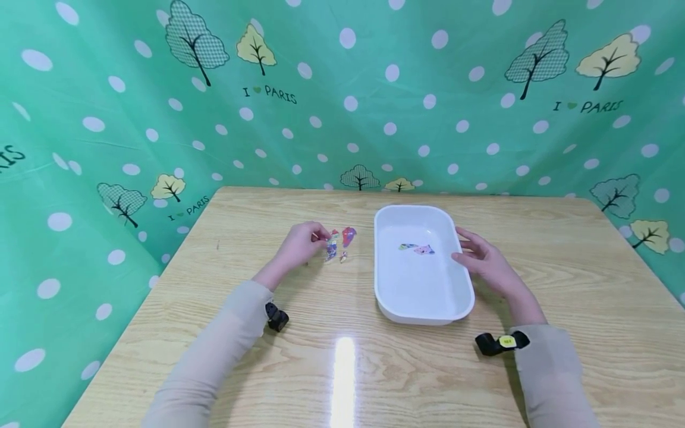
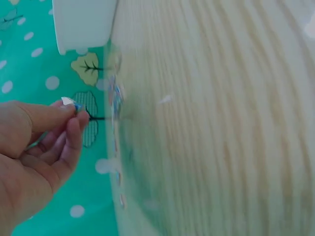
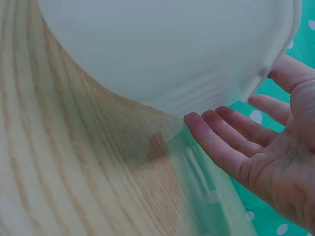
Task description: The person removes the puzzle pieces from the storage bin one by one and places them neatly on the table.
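In the head view, my left hand (image 1: 304,244) is over the table beside a few small colourful stickers (image 1: 332,248). Its thumb and finger pinch one small sticker (image 2: 72,104), white with blue and green, seen in the left wrist view. My right hand (image 1: 486,261) holds the right side of a white plastic basin (image 1: 396,297). In the head view the thumb lies at the rim; the right wrist view shows the fingertips (image 3: 193,119) against the outer wall. Inside the basin lie colourful stickers (image 1: 424,249), one of them pinkish.
A red and purple sticker (image 1: 349,236) and a small pale one (image 1: 343,257) lie between my left hand and the basin. The wooden table (image 1: 257,368) reflects a bright light strip. A green dotted cloth (image 1: 342,77) hangs behind the table.
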Demonstrator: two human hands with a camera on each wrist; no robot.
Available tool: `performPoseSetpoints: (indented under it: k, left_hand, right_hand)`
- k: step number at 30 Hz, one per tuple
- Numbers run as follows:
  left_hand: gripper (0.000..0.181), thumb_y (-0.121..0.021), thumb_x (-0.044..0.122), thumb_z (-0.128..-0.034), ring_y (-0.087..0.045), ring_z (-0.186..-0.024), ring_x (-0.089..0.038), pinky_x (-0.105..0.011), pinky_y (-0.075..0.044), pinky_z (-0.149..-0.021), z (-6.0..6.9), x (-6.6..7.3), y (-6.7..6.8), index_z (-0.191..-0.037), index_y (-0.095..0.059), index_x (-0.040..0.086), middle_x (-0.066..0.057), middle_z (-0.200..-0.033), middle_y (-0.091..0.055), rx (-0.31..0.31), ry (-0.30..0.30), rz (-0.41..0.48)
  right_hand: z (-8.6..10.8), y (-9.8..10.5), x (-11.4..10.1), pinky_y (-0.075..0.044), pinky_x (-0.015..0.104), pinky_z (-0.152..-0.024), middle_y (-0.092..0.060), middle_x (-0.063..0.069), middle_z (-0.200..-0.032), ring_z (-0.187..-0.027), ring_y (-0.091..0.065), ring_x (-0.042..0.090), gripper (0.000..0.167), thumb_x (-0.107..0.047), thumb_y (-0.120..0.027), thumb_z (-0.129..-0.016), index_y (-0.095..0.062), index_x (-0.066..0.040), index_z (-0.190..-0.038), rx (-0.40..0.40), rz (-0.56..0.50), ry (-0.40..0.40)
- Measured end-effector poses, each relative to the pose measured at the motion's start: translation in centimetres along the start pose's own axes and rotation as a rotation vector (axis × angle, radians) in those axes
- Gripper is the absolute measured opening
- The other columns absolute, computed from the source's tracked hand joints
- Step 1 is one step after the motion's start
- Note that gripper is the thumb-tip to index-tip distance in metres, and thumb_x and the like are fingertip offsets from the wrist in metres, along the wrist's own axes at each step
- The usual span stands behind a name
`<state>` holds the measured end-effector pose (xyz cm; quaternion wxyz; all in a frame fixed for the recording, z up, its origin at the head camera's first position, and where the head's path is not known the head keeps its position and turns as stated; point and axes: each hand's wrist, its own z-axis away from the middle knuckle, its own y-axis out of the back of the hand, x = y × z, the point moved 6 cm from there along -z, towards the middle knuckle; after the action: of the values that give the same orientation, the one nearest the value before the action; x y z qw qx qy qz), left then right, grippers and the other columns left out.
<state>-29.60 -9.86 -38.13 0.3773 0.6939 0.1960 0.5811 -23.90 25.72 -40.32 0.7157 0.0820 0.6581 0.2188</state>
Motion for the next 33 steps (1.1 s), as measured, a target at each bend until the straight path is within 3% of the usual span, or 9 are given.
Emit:
performPoseSetpoints:
  k: [6,13,21,33]
  left_hand:
    - [0.014,-0.061,0.004,-0.0823,-0.059,-0.084,-0.021,-0.032,-0.049,-0.077,0.2,-1.5,0.2,-0.095,-0.065,0.002,-0.009,-0.092,-0.064,-0.006,0.069,0.004]
    - [0.01,-0.062,0.005,-0.083,-0.058,-0.08,-0.019,-0.03,-0.049,-0.072,0.1,-2.7,0.4,-0.092,-0.067,0.003,-0.009,-0.089,-0.065,0.016,0.136,-0.036]
    - [0.009,-0.064,0.006,-0.0802,-0.059,-0.076,-0.018,-0.03,-0.048,-0.071,-0.7,-3.2,0.4,-0.088,-0.069,0.004,-0.008,-0.085,-0.066,0.026,0.134,-0.087]
    - [0.007,-0.066,0.004,-0.0773,-0.058,-0.073,-0.017,-0.029,-0.047,-0.071,-1.1,-3.3,0.2,-0.084,-0.069,0.004,-0.008,-0.082,-0.067,0.01,0.139,-0.091]
  right_hand:
    - [-0.1,-0.1,0.0,-0.05,0.03,-0.083,-0.033,0.022,-0.139,-0.121,-0.04,0.038,0.069,-0.032,-0.056,-0.09,-0.018,-0.018,-0.146,0.003,-0.004,0.004]
    - [-0.1,-0.1,-0.2,-0.051,0.03,-0.082,-0.032,0.023,-0.14,-0.121,-0.04,0.038,0.069,-0.03,-0.056,-0.09,-0.016,-0.019,-0.146,-0.006,-0.021,0.008]
    - [-0.1,-0.1,-0.1,-0.051,0.027,-0.08,-0.033,0.023,-0.139,-0.121,-0.04,0.037,0.069,-0.028,-0.055,-0.09,-0.016,-0.018,-0.146,-0.007,-0.036,0.006]
    - [0.0,-0.1,-0.3,-0.051,0.025,-0.08,-0.033,0.023,-0.139,-0.12,-0.041,0.037,0.069,-0.028,-0.056,-0.09,-0.017,-0.017,-0.146,-0.005,-0.032,0.007]
